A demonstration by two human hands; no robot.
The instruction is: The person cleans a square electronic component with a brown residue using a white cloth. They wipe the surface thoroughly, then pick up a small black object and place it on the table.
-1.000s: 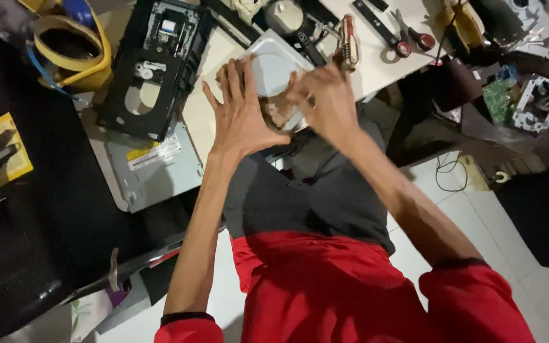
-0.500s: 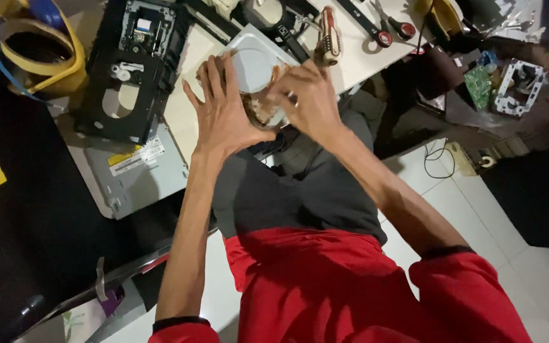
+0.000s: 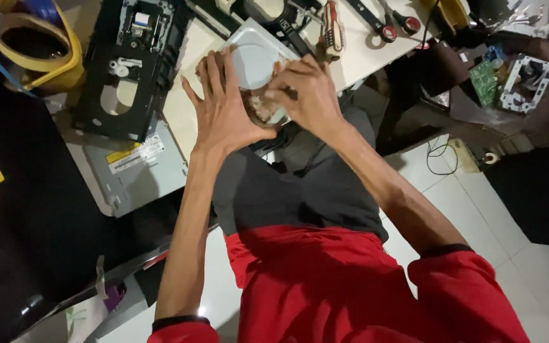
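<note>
A pale silver metal plate [image 3: 253,53] lies at the near edge of the workbench, over my lap. My left hand [image 3: 223,111] rests on its left side with fingers spread and steadies it. My right hand [image 3: 309,95] comes in from the right, its fingertips pinching a small brown cloth wad [image 3: 260,108] against the plate's near part. The two hands almost touch above the wad. Much of the plate's near edge is hidden by them.
A black disc-drive chassis [image 3: 131,63] sits left of the plate, with a grey labelled metal cover [image 3: 141,166] below it. Yellow tape rolls [image 3: 33,54] lie far left. A red-and-white screwdriver [image 3: 332,28], red-handled scissors [image 3: 389,25] and a green circuit board [image 3: 483,73] lie right.
Both hands stay on the plate. My right fingers have shifted slightly over the brown wad, and the view has drifted a little.
</note>
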